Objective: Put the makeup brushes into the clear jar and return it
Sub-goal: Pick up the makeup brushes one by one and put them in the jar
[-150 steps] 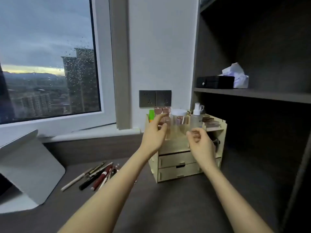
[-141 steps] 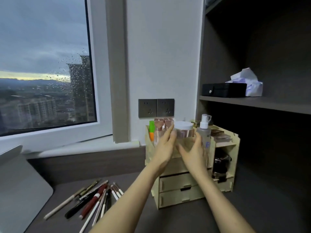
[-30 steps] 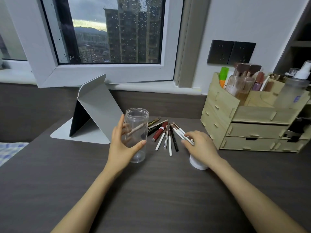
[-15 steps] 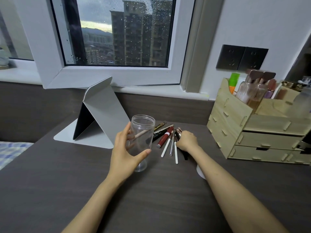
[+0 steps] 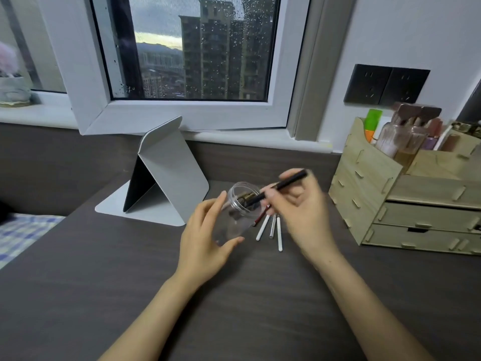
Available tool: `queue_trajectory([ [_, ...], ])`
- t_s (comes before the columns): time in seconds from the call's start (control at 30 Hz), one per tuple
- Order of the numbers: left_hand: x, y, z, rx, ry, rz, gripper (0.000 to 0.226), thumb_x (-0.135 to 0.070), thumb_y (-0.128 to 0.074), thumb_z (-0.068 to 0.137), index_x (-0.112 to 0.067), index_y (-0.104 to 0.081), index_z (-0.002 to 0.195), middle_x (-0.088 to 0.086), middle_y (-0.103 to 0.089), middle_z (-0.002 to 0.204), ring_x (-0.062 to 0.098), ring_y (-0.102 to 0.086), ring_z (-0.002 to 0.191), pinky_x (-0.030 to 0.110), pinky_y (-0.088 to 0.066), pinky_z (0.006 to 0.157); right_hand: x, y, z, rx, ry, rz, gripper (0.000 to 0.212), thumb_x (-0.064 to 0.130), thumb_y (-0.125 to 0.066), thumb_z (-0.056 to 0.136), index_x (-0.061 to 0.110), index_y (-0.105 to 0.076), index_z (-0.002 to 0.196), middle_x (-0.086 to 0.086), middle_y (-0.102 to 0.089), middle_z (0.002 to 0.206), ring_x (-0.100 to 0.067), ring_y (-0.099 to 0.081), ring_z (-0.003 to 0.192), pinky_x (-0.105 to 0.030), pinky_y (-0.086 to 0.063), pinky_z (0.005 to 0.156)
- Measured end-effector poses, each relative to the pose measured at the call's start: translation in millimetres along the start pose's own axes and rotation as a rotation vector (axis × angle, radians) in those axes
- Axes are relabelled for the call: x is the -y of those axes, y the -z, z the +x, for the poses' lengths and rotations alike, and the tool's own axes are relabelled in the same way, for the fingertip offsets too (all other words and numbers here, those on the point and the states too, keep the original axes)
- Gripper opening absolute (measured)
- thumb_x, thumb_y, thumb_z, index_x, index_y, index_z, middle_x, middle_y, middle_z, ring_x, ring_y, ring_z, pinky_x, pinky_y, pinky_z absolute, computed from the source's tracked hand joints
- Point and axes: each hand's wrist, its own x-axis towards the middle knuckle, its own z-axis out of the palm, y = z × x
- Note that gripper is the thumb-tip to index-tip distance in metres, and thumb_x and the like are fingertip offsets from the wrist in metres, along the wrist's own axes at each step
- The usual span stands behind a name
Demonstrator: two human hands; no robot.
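Rain-spotted window glass looks out over tower blocks behind a dark wood-grain worktop (image 5: 104,269), where a folded grey stand (image 5: 166,173) sits to the left and a pale plywood drawer organiser (image 5: 374,194) full of bottles stands to the right. The person's left hand (image 5: 205,235) cradles a clear plastic jar (image 5: 238,214), its fingers (image 5: 234,240) and thumb wrapped round the lower wall so the jar is off the surface and tipped with its open mouth toward the right. The right hand (image 5: 299,212) pinches a slim black-handled makeup brush (image 5: 278,187) between thumb and fingertips, the other fingers loosely curled, and the lower end of the brush is already inside the rim, where a few dark and gold pieces seem to lie, though blur hides what they are. Several white- and silver-handled brushes (image 5: 272,227) remain on the worktop just beyond the jar, partly hidden by the right hand. To do this step well, I would say the jar should stay tilted and steady while the brush slides down along the inner wall, let go only once most of its length is inside; tipping further risks spilling what is already in. Gathering the remaining brushes a few at a time looks sensible.
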Motion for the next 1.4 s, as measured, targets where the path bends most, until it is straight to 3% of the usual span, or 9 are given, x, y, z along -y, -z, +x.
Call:
queue_trajectory([
  [0.2, 5, 8, 3, 0.003, -0.189, 0.153, 0.084, -0.008, -0.083, 0.062, -0.021, -0.04, 0.133, 0.004, -0.046, 0.122, 0.022, -0.049, 0.107, 0.026, -0.039, 0.088, -11, -1, -8, 0.284, 0.025, -0.568, 0.014, 0.021, -0.058, 0.089, 0.027, -0.069, 0.091, 0.009, -0.071, 0.088, -0.011, -0.065, 0.087, -0.028, -0.051, 0.078],
  [0.43, 17, 14, 6, 0.009, -0.085, 0.127, 0.089, 0.0, -0.082, 0.058, -0.019, -0.04, 0.135, 0.006, -0.047, 0.117, 0.024, -0.049, 0.105, 0.034, -0.042, 0.088, -25, -1, -10, 0.22, 0.004, -0.357, 0.022, 0.005, -0.069, 0.078, 0.025, -0.063, 0.084, 0.01, -0.065, 0.084, -0.001, -0.059, 0.075, -0.011, -0.045, 0.07],
  [0.53, 23, 15, 6, 0.028, -0.092, 0.164, 0.087, 0.003, -0.081, 0.056, -0.019, -0.044, 0.132, 0.003, -0.044, 0.117, 0.024, -0.049, 0.104, 0.037, -0.043, 0.085, -31, 0, -13, 0.479, 0.144, -0.684, 0.027, 0.016, -0.061, 0.084, 0.023, -0.066, 0.11, 0.015, -0.062, 0.102, 0.002, -0.053, 0.092, -0.009, -0.04, 0.075],
  [0.63, 27, 16, 6, 0.017, -0.078, 0.173, 0.084, 0.001, -0.081, 0.056, -0.017, -0.047, 0.131, 0.006, -0.047, 0.115, 0.024, -0.049, 0.103, 0.034, -0.041, 0.086, -29, 9, -3, 0.717, -0.049, -0.4, 0.045, -0.001, -0.056, 0.087, 0.021, -0.054, 0.126, 0.011, -0.06, 0.117, -0.002, -0.056, 0.108, -0.019, -0.048, 0.084],
  [0.77, 30, 20, 9, -0.047, 0.018, 0.159, 0.085, -0.001, -0.083, 0.055, -0.014, -0.047, 0.13, 0.012, -0.05, 0.113, 0.025, -0.048, 0.102, 0.029, -0.038, 0.087, -50, 9, 35, 0.247, -0.268, 0.022, 0.031, -0.01, -0.048, 0.087, 0.005, -0.062, 0.109, -0.005, -0.07, 0.09, -0.01, -0.067, 0.07, -0.024, -0.055, 0.059],
  [0.83, 30, 22, 10, -0.084, 0.059, 0.142, 0.086, -0.002, -0.085, 0.054, -0.014, -0.046, 0.131, 0.013, -0.049, 0.115, 0.025, -0.048, 0.103, 0.028, -0.038, 0.086, -74, 2, 56, 0.113, -0.19, -0.45, 0.027, -0.002, -0.049, 0.089, 0.006, -0.067, 0.106, -0.007, -0.071, 0.09, -0.014, -0.066, 0.076, -0.029, -0.053, 0.068],
  [0.93, 28, 23, 12, -0.141, 0.113, 0.096, 0.091, -0.005, -0.087, 0.054, -0.015, -0.042, 0.132, 0.013, -0.047, 0.116, 0.021, -0.047, 0.104, 0.026, -0.037, 0.085, -111, -8, 73, 0.427, 0.081, -1.248, 0.032, 0.012, -0.05, 0.089, 0.02, -0.065, 0.116, -0.003, -0.066, 0.121, -0.025, -0.055, 0.111, -0.034, -0.045, 0.091],
  [1.13, 30, 23, 13, -0.221, 0.169, 0.016, 0.095, -0.007, -0.087, 0.054, -0.02, -0.037, 0.134, -0.004, -0.037, 0.118, 0.024, -0.051, 0.105, 0.027, -0.038, 0.091, -126, -35, 83, 0.788, 0.437, -1.663, 0.029, 0.009, -0.04, 0.091, 0.009, -0.063, 0.108, -0.009, -0.062, 0.115, -0.031, -0.045, 0.114, -0.04, -0.035, 0.087],
  [1.4, 27, 22, 12, -0.179, 0.15, 0.021, 0.093, -0.011, -0.086, 0.054, -0.017, -0.039, 0.134, 0.0, -0.041, 0.118, 0.02, -0.049, 0.106, 0.023, -0.036, 0.091, -76, -28, 68, 0.101, 0.276, -0.844, 0.027, 0.023, -0.045, 0.095, 0.009, -0.052, 0.118, -0.008, -0.067, 0.108, -0.032, -0.062, 0.097, -0.035, -0.042, 0.077],
])
